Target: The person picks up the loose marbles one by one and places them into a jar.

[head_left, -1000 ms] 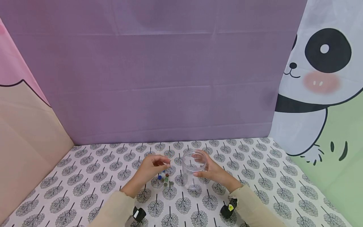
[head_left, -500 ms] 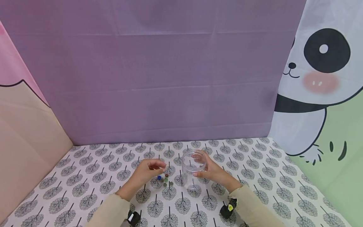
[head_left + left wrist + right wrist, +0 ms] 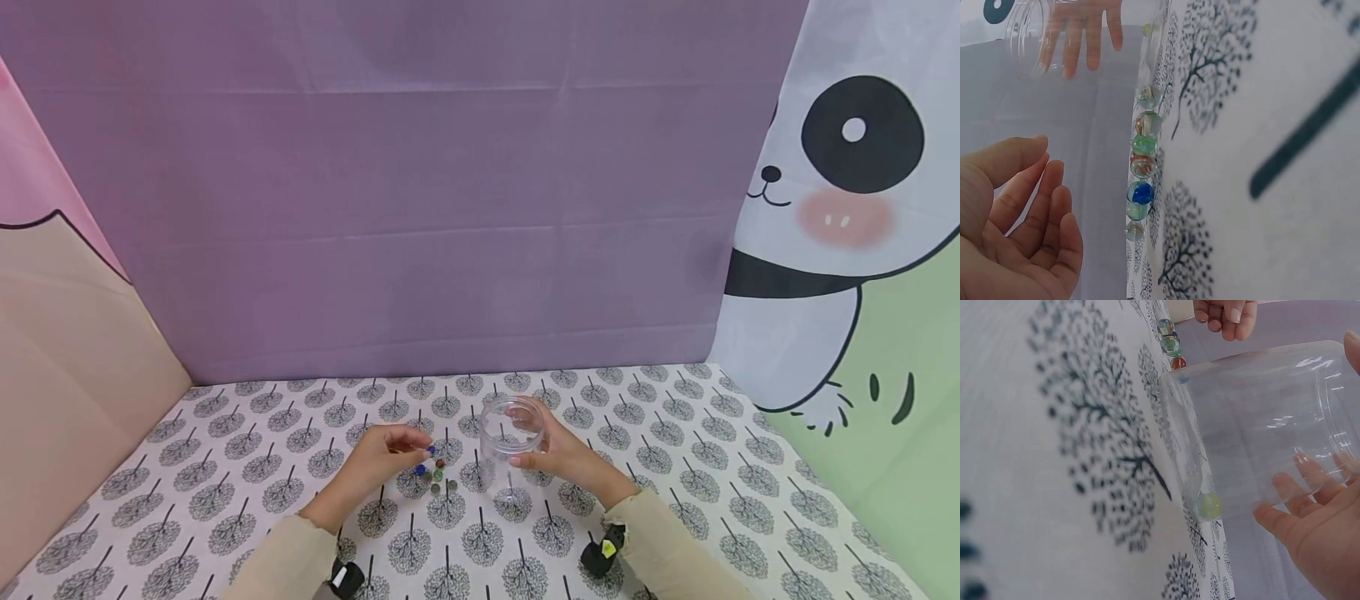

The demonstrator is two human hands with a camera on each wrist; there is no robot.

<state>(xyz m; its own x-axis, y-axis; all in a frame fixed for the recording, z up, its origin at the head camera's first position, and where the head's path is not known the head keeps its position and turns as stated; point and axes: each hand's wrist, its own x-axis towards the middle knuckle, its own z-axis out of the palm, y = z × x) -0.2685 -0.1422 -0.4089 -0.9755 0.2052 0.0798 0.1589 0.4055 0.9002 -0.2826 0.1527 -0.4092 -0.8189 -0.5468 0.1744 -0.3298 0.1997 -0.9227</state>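
Above a small cluster of glass marbles (image 3: 1143,145) hovers my left hand (image 3: 382,457), thumb and fingertips loosely bent towards each other. Nothing shows between them in the left wrist view. Blue, green, reddish and clear swirled marbles lie close together on the cloth. My right hand (image 3: 555,450) holds a clear plastic jar (image 3: 1254,425) by its upper part, thumb on the near side and fingers round the far side. The jar stands upright and lidless, right of the marbles. A yellow-green marble (image 3: 1209,506) shows at the bottom inside it.
A white cloth (image 3: 300,533) printed with dark trees covers the table. Behind it hangs a purple curtain (image 3: 450,208). A panda-printed hanging (image 3: 817,333) borders the right side, and a beige and pink one (image 3: 75,317) the left.
My left hand has drawn back from beside the jar, moving left and slightly down to the marbles. The right hand and jar have stayed in place.
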